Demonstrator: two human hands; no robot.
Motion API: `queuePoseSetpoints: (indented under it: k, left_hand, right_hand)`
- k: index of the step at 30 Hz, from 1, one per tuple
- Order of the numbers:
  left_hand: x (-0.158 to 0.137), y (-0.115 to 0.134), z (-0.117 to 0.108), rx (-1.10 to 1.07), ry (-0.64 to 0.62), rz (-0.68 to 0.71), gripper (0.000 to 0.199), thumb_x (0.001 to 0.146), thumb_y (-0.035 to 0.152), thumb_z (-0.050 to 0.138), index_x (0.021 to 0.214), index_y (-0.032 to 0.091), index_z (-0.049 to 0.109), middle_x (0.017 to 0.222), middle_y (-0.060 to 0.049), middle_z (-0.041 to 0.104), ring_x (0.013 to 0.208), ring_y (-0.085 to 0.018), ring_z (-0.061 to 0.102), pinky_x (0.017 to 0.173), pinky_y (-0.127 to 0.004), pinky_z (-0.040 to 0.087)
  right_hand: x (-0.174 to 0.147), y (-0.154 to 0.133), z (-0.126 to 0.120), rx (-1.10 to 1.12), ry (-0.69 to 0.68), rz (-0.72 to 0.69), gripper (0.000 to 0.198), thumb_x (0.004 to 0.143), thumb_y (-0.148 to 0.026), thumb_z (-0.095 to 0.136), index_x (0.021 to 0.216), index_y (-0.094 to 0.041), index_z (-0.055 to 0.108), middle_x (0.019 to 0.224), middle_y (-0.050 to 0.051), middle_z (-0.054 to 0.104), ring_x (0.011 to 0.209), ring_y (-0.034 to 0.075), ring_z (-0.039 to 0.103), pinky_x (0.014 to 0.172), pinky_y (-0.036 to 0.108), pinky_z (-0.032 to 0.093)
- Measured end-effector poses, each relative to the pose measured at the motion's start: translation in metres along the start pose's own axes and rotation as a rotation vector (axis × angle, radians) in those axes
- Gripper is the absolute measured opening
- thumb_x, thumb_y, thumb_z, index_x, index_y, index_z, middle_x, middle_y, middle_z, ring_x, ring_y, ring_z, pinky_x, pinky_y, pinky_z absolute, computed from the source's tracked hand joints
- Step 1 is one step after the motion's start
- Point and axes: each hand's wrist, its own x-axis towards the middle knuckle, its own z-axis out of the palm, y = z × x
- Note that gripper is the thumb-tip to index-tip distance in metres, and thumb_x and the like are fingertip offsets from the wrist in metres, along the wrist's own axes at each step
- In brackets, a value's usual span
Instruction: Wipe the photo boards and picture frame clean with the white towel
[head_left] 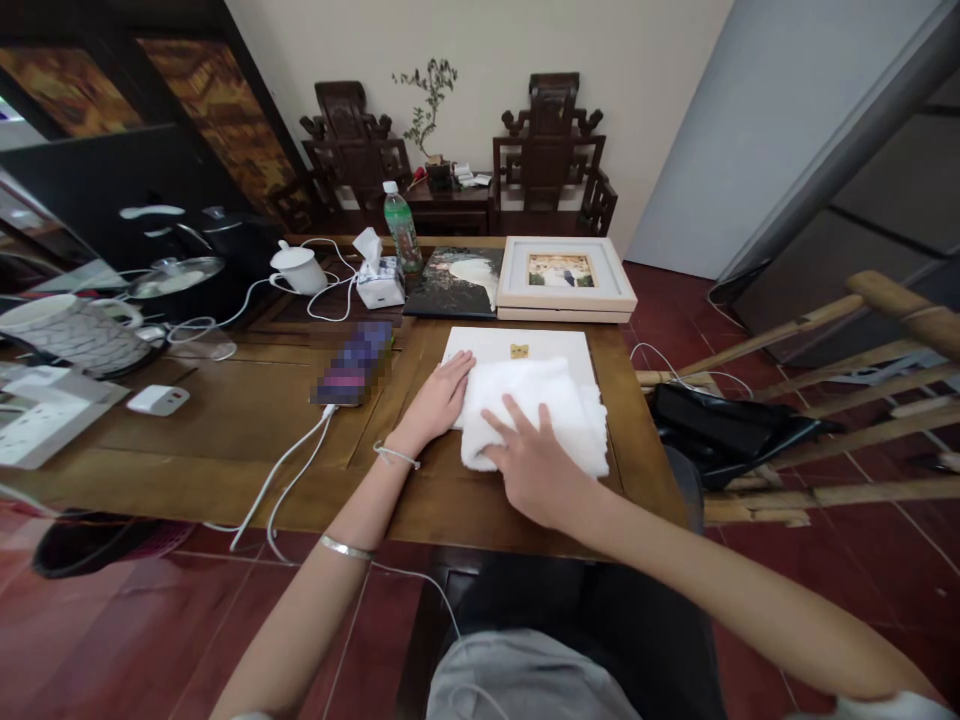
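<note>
A folded white cloth (pixel 574 400) lies over the near part of a flat white board (pixel 559 343), which has a small gold cat-shaped piece (pixel 519 351) near its middle. My right hand (pixel 536 465) rests on the cloth, its fingers spread and pressing down from the near side. At the board's left edge lies my left hand (pixel 442 395), fingers stretched out and touching the edge, with no object in it. The cloth hides the board's near side.
Behind the board are a dark picture panel (pixel 457 285) and stacked white picture frames (pixel 615 290). A green-labelled bottle (pixel 403 230), tissue box (pixel 381 285), lidded cup (pixel 298 268) and a phone (pixel 354 365) on white cables stand or lie leftward. Bamboo poles (pixel 810 495) are at right.
</note>
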Motion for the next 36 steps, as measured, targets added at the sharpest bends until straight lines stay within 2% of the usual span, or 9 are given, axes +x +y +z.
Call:
queuePoseSetpoints:
  k: [5, 11, 14, 18, 21, 24, 28, 32, 36]
  left_hand:
    - [0.000, 0.000, 0.000, 0.004, 0.007, -0.002, 0.044, 0.092, 0.020, 0.030, 0.131, 0.012, 0.049, 0.143, -0.013, 0.043, 0.136, -0.022, 0.034, 0.112, -0.048, 0.027]
    - [0.000, -0.003, 0.002, -0.014, 0.016, -0.003, 0.045, 0.093, 0.024, 0.031, 0.132, 0.011, 0.049, 0.142, -0.014, 0.044, 0.136, -0.023, 0.034, 0.113, -0.048, 0.027]
    - [-0.001, -0.004, 0.003, -0.026, 0.017, -0.005, 0.044, 0.093, 0.025, 0.031, 0.132, 0.014, 0.049, 0.143, -0.012, 0.044, 0.137, -0.023, 0.033, 0.113, -0.049, 0.026]
    - [0.000, -0.002, -0.001, -0.056, 0.030, -0.031, 0.047, 0.093, 0.030, 0.031, 0.133, 0.012, 0.047, 0.143, -0.013, 0.044, 0.136, -0.024, 0.035, 0.113, -0.047, 0.027]
    - [0.001, 0.003, -0.007, -0.135, 0.124, -0.117, 0.049, 0.096, 0.036, 0.027, 0.132, 0.010, 0.049, 0.139, -0.013, 0.048, 0.131, -0.023, 0.042, 0.112, -0.043, 0.029]
    - [0.001, 0.009, -0.011, -0.208, 0.199, -0.172, 0.051, 0.097, 0.041, 0.023, 0.131, 0.014, 0.050, 0.137, -0.009, 0.051, 0.128, -0.021, 0.046, 0.111, -0.040, 0.031]
    - [-0.002, 0.013, -0.009, -0.165, 0.161, -0.139, 0.053, 0.098, 0.043, 0.020, 0.131, 0.014, 0.051, 0.139, -0.010, 0.049, 0.131, -0.020, 0.043, 0.111, -0.040, 0.031]
    - [-0.004, 0.012, -0.003, -0.048, 0.067, -0.092, 0.051, 0.098, 0.040, 0.022, 0.129, 0.013, 0.052, 0.139, -0.012, 0.049, 0.135, -0.022, 0.037, 0.113, -0.045, 0.027]
    - [-0.004, 0.009, 0.000, 0.023, 0.042, -0.054, 0.047, 0.097, 0.038, 0.028, 0.127, 0.012, 0.053, 0.140, -0.014, 0.047, 0.135, -0.024, 0.036, 0.112, -0.047, 0.027]
  right_hand:
    - [-0.005, -0.001, -0.012, 0.058, -0.076, -0.043, 0.044, 0.079, -0.007, 0.037, 0.112, -0.015, 0.064, 0.144, 0.013, 0.041, 0.137, 0.040, 0.021, 0.098, 0.070, 0.025]
    - [0.041, 0.053, -0.013, 0.033, 0.040, 0.081, 0.050, 0.075, -0.002, 0.038, 0.117, -0.015, 0.061, 0.141, 0.014, 0.046, 0.137, 0.032, 0.024, 0.102, 0.063, 0.026]
    - [0.068, 0.069, -0.009, -0.048, 0.097, 0.141, 0.051, 0.076, -0.003, 0.038, 0.121, -0.015, 0.059, 0.144, 0.013, 0.042, 0.137, 0.036, 0.022, 0.099, 0.068, 0.025]
    - [0.080, 0.055, 0.001, -0.141, 0.087, 0.182, 0.046, 0.080, -0.008, 0.041, 0.121, -0.015, 0.061, 0.148, 0.015, 0.034, 0.136, 0.045, 0.016, 0.096, 0.075, 0.020]
    - [0.064, 0.029, 0.006, -0.143, 0.052, 0.075, 0.041, 0.081, -0.012, 0.043, 0.115, -0.016, 0.065, 0.149, 0.014, 0.033, 0.137, 0.046, 0.015, 0.097, 0.075, 0.016]
    - [0.035, 0.011, 0.002, -0.083, 0.036, -0.147, 0.037, 0.081, -0.012, 0.043, 0.107, -0.019, 0.068, 0.147, 0.010, 0.038, 0.137, 0.041, 0.019, 0.101, 0.071, 0.017]
    - [0.004, 0.011, -0.019, 0.025, -0.068, -0.346, 0.036, 0.077, -0.008, 0.043, 0.098, -0.020, 0.070, 0.134, 0.009, 0.054, 0.134, 0.032, 0.032, 0.103, 0.060, 0.025]
    - [-0.002, 0.032, -0.035, 0.011, -0.072, -0.164, 0.037, 0.075, -0.006, 0.043, 0.097, -0.017, 0.070, 0.116, 0.016, 0.064, 0.123, 0.028, 0.047, 0.101, 0.049, 0.031]
    - [0.014, 0.061, -0.032, -0.032, 0.004, 0.051, 0.038, 0.076, -0.007, 0.042, 0.102, -0.016, 0.068, 0.124, 0.018, 0.058, 0.113, 0.029, 0.055, 0.097, 0.045, 0.035]
